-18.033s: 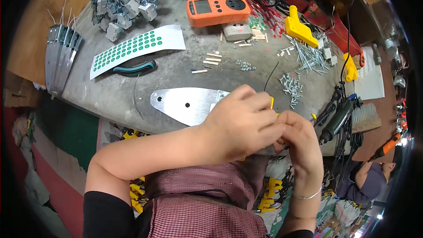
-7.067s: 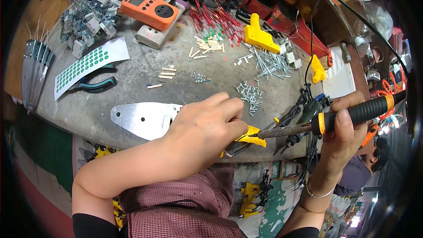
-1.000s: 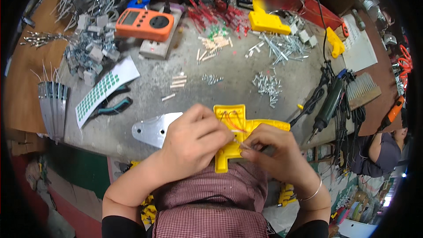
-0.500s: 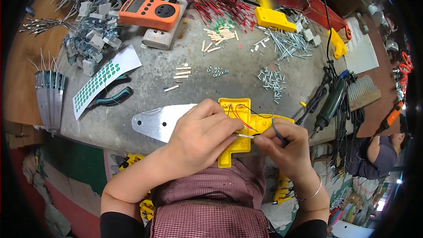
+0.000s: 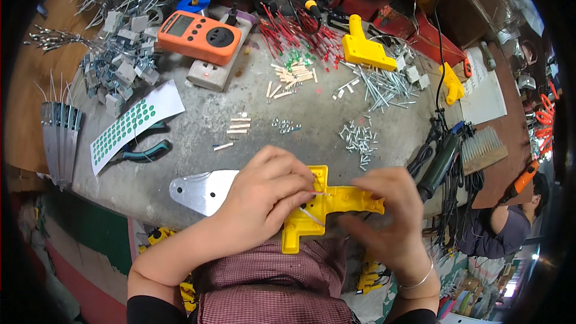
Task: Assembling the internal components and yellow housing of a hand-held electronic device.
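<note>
A yellow plastic housing half (image 5: 318, 233), shaped like a pistol-grip shell, lies with its hollow side up near my lap. My left hand (image 5: 258, 198) reaches over its left part. Thumb and fingers are pinched on a thin reddish wire (image 5: 317, 193) that crosses the shell; a pale wire (image 5: 312, 216) slants below. Blurred by motion, my right hand (image 5: 393, 219) hovers at the housing's right arm, thumb and fingers apart with nothing visible between them. Partly under my left hand is a flat silver metal plate (image 5: 201, 191) with round holes.
An orange meter (image 5: 198, 36) rests on a power strip (image 5: 207, 77). Pliers (image 5: 147, 151) lie beside a sticker sheet (image 5: 138, 123). Screws (image 5: 360, 141), red-wired parts (image 5: 294, 30) and another yellow shell (image 5: 369, 51) sit farther back. An electric screwdriver (image 5: 441, 165) and a brush (image 5: 482, 150) are at right.
My right hand has come away from the thin piece it pinched near my left hand and has opened. The whole view has shifted, and the wires over the shell lie differently.
</note>
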Demonstrator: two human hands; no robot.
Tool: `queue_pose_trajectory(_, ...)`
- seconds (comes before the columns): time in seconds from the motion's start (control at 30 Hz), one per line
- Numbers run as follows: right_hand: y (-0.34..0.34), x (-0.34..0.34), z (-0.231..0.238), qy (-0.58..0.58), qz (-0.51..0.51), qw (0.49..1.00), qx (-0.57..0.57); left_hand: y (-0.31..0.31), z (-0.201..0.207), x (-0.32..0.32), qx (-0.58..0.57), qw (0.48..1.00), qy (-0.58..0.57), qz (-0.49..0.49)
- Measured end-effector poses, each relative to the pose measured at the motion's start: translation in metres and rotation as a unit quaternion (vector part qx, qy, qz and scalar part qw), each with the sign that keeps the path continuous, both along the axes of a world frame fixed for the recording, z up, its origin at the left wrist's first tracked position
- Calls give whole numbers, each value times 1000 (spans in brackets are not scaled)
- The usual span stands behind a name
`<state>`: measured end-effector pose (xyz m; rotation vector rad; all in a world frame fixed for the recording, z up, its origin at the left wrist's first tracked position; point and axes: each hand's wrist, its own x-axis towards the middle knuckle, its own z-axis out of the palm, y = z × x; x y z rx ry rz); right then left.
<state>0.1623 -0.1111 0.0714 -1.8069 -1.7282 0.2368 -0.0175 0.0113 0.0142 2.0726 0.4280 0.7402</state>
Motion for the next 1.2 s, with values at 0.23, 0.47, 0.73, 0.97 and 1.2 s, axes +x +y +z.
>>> queue_pose_trajectory(0.23,37,13,7,-43,179,981,-65,-1,-1,3,156,986,43,-36)
queue_pose_trajectory(0.47,119,103,-16,-84,120,987,-60,5,-7,5,70,997,24,25)
queue_pose_trajectory(0.73,150,123,-54,-237,185,954,-13,0,-9,7,58,998,-1,19)
queue_pose_trajectory(0.97,79,53,-13,320,85,907,-259,0,2,4,40,997,50,43)
queue_pose_trajectory(1.2,45,39,-22,461,45,858,-220,-7,2,10,66,994,47,68)
